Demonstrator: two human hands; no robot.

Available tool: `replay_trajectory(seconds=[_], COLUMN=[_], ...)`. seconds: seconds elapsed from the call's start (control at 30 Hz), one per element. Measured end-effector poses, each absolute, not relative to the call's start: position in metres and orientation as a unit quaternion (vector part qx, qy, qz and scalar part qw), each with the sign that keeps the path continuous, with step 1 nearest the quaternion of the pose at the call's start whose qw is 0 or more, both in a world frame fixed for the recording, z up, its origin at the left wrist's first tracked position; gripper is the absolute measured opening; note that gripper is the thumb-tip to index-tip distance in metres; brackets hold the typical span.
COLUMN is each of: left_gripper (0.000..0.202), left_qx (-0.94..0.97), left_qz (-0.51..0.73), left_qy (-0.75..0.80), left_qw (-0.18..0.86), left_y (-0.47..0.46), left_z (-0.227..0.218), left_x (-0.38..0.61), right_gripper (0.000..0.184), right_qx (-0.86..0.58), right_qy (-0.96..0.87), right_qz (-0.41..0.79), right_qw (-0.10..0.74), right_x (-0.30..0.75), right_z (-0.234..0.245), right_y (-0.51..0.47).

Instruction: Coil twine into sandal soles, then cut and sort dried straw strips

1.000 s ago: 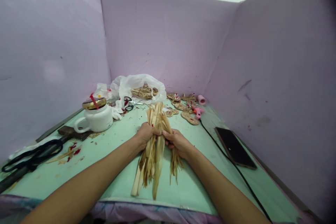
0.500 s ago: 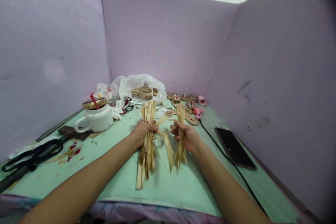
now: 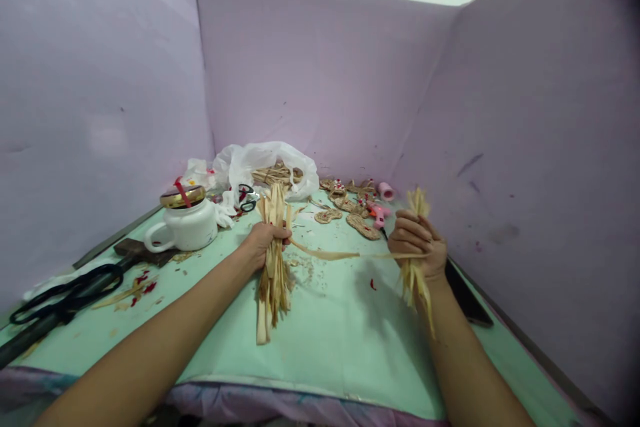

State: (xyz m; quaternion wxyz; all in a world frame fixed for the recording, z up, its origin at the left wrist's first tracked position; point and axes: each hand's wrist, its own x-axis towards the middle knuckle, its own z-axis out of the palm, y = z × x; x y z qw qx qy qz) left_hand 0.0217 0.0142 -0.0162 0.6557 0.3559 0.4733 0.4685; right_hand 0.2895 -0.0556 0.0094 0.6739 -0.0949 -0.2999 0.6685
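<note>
My left hand [image 3: 265,241] is closed around a thick bundle of dried corn husk strips [image 3: 275,280], held upright over the green tabletop. On the right, my right hand [image 3: 417,245] grips a thinner bundle of husk strips [image 3: 418,203], its ends sticking out above and below the fist. A single pale husk strip [image 3: 330,255] stretches almost level between the two hands. My right palm and part of its bundle are hidden behind the fingers.
Left stand a white mug [image 3: 187,223] with a gold lid and a hammer-like tool [image 3: 143,252] beside black-handled scissors [image 3: 75,290]. Behind are a plastic bag [image 3: 240,163], smaller scissors [image 3: 247,197], woven sole-shaped pieces [image 3: 363,227] and a pink glue gun [image 3: 379,211]. A phone [image 3: 465,297] lies right.
My right hand has moved right and away from the left with its bundle, drawing the strip out between them. The left hand has shifted slightly left.
</note>
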Motion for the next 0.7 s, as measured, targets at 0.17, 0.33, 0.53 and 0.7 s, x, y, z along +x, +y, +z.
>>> replay_trajectory(seconds=[0.17,0.33,0.53,0.7], left_gripper=[0.012,0.011,0.013,0.019], left_qx=[0.352,0.373,0.416,0.447], left_qz=[0.423,0.387,0.403,0.398], left_qy=[0.476,0.455,0.442,0.43], left_qw=[0.686,0.71,0.684,0.676], left_y=[0.016,0.002,-0.016,-0.022], left_z=[-0.012,-0.01,-0.011,-0.013], left_x=[0.013,0.023,0.039,0.043], right_gripper=[0.023,0.014,0.018,0.024], right_qx=[-0.138,-0.292,-0.421,-0.443], right_qy=[-0.326,-0.294,-0.284,-0.342], right_qz=[0.674,0.704,0.691,0.66], right_qw=[0.649,0.576,0.514,0.502], right_x=[0.284,0.251,0.208,0.19], right_z=[0.011,0.007,-0.019,-0.032], right_y=[-0.055,-0.048,-0.042,-0.044])
